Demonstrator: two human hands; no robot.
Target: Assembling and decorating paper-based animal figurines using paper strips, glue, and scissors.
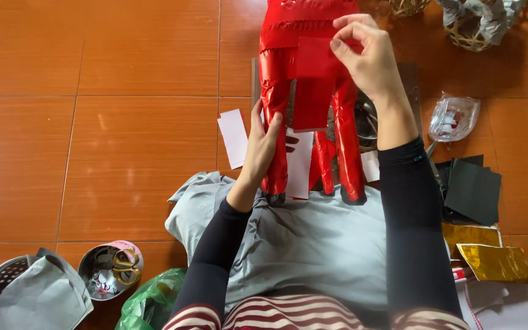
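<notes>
1. The person is sitting on the orange tiled floor (93,153), and a red foil-covered figure (310,67) with legs is standing between the two hands, its feet at the edge of a grey cloth (313,244) that is lying over the lap
2. The left hand (263,146) is grasping one leg of the figure from the left side, with the thumb pressing on the red foil and the fingers going behind the leg
3. The right hand (368,58) is reaching from the right above the figure, and its fingertips are pinching the top edge of a red foil sheet (311,85) that is hanging flat against the front of the figure
4. White paper strips (234,137) are lying on the floor just beside the left hand, and another one is showing between the legs
5. Black sheets (472,189) and gold foil sheets (496,263) are lying on the floor to the right of the right forearm, near a clear plastic packet (453,117)
6. A round tin with scissors (111,269) is standing at the lower left, well apart from both hands, beside a green plastic bag (151,302)
</notes>
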